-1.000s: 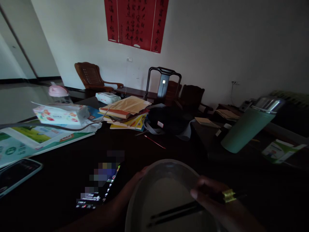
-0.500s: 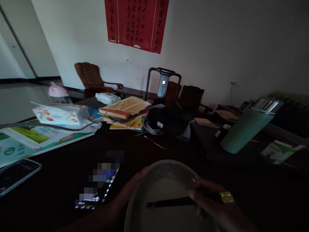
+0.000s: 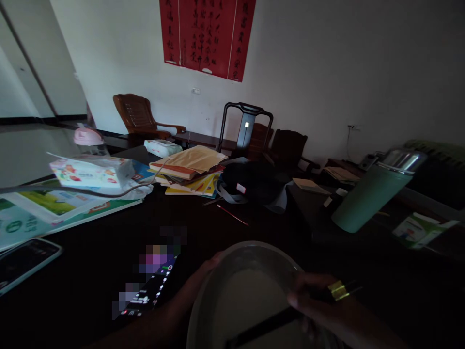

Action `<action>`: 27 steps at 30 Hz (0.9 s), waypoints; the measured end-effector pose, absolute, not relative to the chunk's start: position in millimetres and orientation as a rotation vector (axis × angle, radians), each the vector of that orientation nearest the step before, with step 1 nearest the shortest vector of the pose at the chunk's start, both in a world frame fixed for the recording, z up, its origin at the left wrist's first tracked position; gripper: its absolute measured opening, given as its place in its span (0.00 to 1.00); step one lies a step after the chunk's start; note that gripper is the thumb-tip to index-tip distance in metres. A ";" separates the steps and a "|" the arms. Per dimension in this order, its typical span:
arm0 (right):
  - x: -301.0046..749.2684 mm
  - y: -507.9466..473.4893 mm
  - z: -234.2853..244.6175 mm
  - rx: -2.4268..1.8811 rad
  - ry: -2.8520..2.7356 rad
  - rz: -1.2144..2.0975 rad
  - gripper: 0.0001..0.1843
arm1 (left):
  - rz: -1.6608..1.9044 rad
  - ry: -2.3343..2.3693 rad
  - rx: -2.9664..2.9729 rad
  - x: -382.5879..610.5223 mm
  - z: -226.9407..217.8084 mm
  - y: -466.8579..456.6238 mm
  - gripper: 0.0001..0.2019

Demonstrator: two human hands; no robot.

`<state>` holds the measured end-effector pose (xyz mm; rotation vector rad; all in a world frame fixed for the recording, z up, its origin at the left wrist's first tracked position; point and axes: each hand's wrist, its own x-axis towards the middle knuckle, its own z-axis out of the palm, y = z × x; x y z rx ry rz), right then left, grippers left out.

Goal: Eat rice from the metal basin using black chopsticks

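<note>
A wide bowl (image 3: 250, 252) with a pale, smooth content sits at the bottom of the view, partly cut off by the lower edge. My left hand (image 3: 207, 271) grips its left side, with the fingers partly hidden in the dark. In my right hand (image 3: 316, 295), above the bowl's right rim, is a pair of dark chopsticks (image 3: 267, 325). They slant down to the left into the bowl, and a gold-coloured band shows behind my fingers. The far tips reach into the pale content near the lower edge.
A lit phone (image 3: 152, 281) lies left of the bowl, another phone (image 3: 29, 261) farther left. Beyond are a tissue box (image 3: 90, 172), stacked books (image 3: 189, 169), a black bag (image 3: 254, 182) and a red pencil (image 3: 232, 214). A green thermos (image 3: 376, 194) stands at the right.
The chopsticks have swung so that their tips moved down toward the near side of the bowl. My right hand has shifted slightly right. My left hand stays on the bowl.
</note>
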<state>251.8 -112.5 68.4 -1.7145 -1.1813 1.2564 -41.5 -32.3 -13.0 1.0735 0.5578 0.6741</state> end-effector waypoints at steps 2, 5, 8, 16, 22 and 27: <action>256.6 -105.2 69.6 -1.670 -1.231 1.200 0.17 | 0.688 0.548 1.085 -32.9 -2.9 -31.4 0.20; 275.6 -97.6 79.3 -1.729 -1.236 1.167 0.18 | 0.643 0.526 1.068 -19.2 26.2 -34.0 0.20; 285.3 -101.5 82.5 -1.798 -1.222 1.261 0.20 | 0.608 0.516 1.061 -18.8 40.6 -38.0 0.19; 270.9 -103.4 77.1 -1.707 -1.194 1.252 0.20 | 0.679 0.626 1.035 -29.5 -11.6 -27.6 0.20; 294.1 -104.3 66.9 -1.826 -1.159 1.314 0.25 | 0.560 0.542 0.916 -4.5 24.4 -27.2 0.24; 271.6 -107.7 56.3 -1.617 -1.308 1.357 0.20 | 0.615 0.524 1.014 -10.7 34.8 -32.1 0.22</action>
